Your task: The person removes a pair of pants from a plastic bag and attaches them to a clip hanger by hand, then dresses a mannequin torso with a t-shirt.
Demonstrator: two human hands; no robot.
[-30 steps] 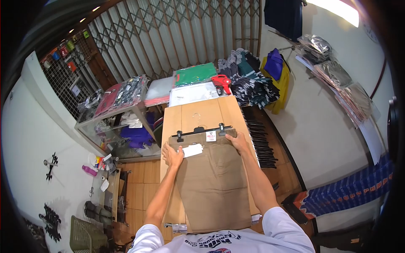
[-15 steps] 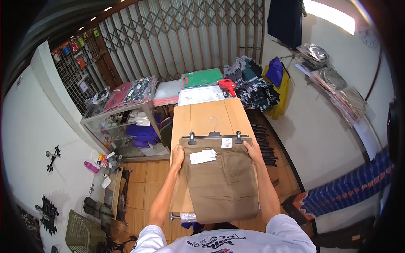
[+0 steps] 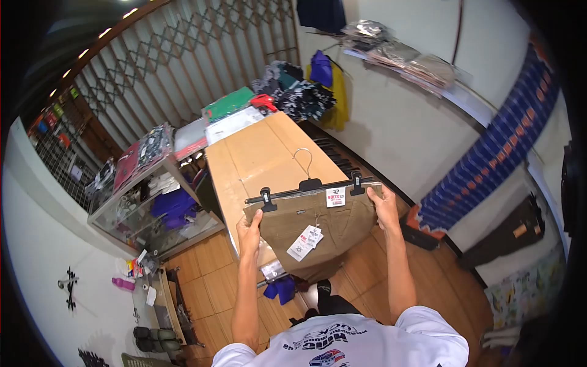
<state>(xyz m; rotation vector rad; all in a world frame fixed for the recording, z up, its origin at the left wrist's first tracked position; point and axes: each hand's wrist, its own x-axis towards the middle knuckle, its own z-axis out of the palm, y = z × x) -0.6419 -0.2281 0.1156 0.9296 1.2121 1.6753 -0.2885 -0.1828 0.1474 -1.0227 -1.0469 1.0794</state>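
Note:
A pair of brown trousers (image 3: 342, 229) hangs from a black clip hanger (image 3: 310, 186) with a metal hook, its waistband level with the near part of the table. My left hand (image 3: 249, 231) pinches the left end of the waistband, thumb on the front. At the other end, my right hand (image 3: 384, 207) grips the waistband's right corner. White paper tags (image 3: 304, 242) dangle from a string on the front. A white and red label (image 3: 335, 197) sits at the waistband. The lower part of the legs falls out of clear sight below.
The wooden table (image 3: 260, 147) lies beyond the trousers, with a red tag gun-like tool (image 3: 263, 102) and a green packet (image 3: 228, 104) at its far end. A glass case (image 3: 137, 211) stands left. At right are a blue patterned banner (image 3: 483, 147) and hanging dark trousers (image 3: 510, 235).
My view has turned to the right. The brown trousers have come up off the tabletop and toward the table's right side, still between both hands; the tags now swing free.

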